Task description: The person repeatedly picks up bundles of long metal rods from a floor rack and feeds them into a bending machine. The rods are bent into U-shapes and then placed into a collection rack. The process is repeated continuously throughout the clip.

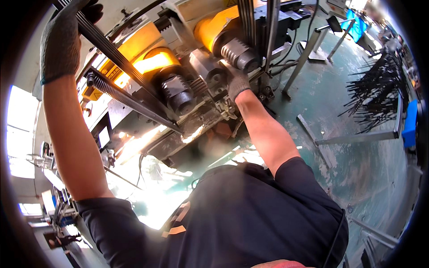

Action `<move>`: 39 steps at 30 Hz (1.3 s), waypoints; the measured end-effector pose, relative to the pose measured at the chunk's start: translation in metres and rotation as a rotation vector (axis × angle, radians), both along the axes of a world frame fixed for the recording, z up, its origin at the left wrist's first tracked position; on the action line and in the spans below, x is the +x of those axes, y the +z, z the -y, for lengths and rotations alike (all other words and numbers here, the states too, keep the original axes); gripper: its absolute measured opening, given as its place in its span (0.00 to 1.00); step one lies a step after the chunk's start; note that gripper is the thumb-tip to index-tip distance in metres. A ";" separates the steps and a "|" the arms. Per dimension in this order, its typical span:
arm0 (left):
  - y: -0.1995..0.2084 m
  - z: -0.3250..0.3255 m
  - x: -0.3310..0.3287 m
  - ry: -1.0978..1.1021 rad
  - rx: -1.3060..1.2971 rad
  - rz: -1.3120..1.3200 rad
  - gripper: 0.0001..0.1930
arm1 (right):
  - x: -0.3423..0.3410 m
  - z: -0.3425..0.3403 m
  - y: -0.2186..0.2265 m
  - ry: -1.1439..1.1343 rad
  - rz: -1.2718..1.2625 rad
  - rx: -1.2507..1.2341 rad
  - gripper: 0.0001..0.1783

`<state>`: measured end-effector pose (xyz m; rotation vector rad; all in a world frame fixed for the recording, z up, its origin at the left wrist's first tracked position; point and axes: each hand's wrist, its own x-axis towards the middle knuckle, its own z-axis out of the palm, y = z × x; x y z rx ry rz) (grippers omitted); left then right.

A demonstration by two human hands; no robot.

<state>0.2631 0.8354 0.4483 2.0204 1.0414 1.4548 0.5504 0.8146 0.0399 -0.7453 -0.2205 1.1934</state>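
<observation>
My left hand (pixel 61 47), in a grey knit glove, is raised at the upper left, its fingers wrapped round a bundle of long dark metal rods (pixel 118 58). The bundle slants down toward a machine with yellow housings (pixel 136 47). My right hand (pixel 236 81), also gloved, reaches into the machine beside a faceted steel block (pixel 206 66). Its fingertips are hidden, so what they touch does not show. On either side of the block sit two thick ribbed metal cylinders, a left one (pixel 177 93) and a right one (pixel 240 54). A coil-wrapped rod (pixel 129 100) slopes below the bundle.
More dark rods (pixel 246 20) stand upright behind the right cylinder. On the green floor (pixel 333 96) at right lies a heap of dark rods (pixel 380 89). Metal frames (pixel 357 137) stand near it, with a blue box (pixel 410 124) at the far right. Glare washes out the lower left.
</observation>
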 end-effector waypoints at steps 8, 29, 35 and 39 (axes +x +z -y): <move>-0.023 0.017 -0.034 0.160 0.124 -0.497 0.20 | 0.001 0.016 0.021 0.057 0.250 -0.163 0.20; -0.022 0.068 -0.004 0.302 -0.128 -0.409 0.14 | 0.029 -0.036 -0.114 0.016 1.886 -0.137 0.18; -0.021 0.073 -0.003 0.397 -0.058 -0.544 0.12 | 0.021 -0.015 -0.084 -0.031 2.031 -0.111 0.19; -0.026 0.054 0.007 0.383 0.037 -0.617 0.10 | 0.038 -0.032 -0.112 -0.001 1.621 -0.088 0.19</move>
